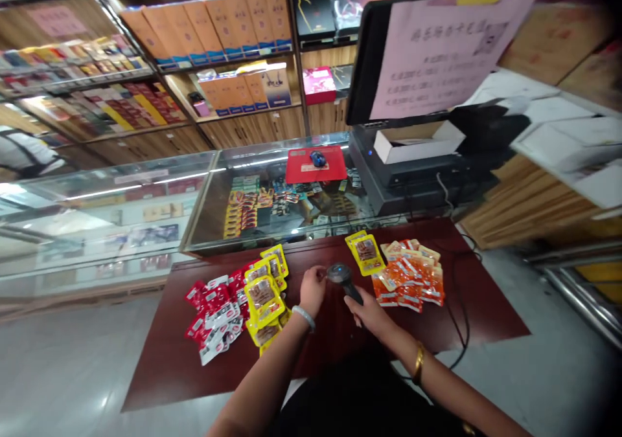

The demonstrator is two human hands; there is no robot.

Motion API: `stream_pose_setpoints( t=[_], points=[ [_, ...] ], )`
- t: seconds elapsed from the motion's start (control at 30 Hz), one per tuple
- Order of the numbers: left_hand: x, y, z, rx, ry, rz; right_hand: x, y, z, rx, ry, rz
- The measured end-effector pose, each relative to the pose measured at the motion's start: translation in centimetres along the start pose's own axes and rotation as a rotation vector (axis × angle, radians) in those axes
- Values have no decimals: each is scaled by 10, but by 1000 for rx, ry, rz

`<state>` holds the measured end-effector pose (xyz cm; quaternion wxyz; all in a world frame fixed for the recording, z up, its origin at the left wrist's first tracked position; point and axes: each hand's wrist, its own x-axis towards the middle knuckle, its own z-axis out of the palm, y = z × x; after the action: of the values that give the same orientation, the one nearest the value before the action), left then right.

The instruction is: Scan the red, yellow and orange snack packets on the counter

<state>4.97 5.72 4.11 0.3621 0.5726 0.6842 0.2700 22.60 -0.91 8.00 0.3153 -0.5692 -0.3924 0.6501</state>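
Head: two hands (340,298), one scanner (343,278).

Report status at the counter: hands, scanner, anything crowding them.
Right hand grips barcode scanner. Left hand closed at its head, contents hidden. Yellow packets left, orange packets right, scanner cable trailing right.
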Motion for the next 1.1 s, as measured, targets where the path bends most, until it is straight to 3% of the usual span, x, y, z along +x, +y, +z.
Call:
stream_pose_setpoints(
  t=[0.1, 0.2, 0.4, 0.57, 0.7, 0.93, 1.1],
  points=[
    [16, 26, 50, -71, -160, 7, -2, 2, -33, 42, 86, 7],
    [30, 46, 87, -49, -210, -14, -3, -3, -64, 79, 152, 9],
    [53, 75, 123, 135, -163, -161, 5, -14, -108, 89, 250, -8],
    [62, 90, 133, 242, -128, -242, 23, -11, -127, 82, 261, -18],
    [61, 91, 132, 188, -139, -228, 30, -10, -129, 85, 239, -4],
    [52, 74, 116, 74, -135, -215, 24, -15, -117, 103, 239, -31],
    [44, 58, 94, 62, -108, -202, 20, -19, -97, 177, 184, -44]
  ],
)
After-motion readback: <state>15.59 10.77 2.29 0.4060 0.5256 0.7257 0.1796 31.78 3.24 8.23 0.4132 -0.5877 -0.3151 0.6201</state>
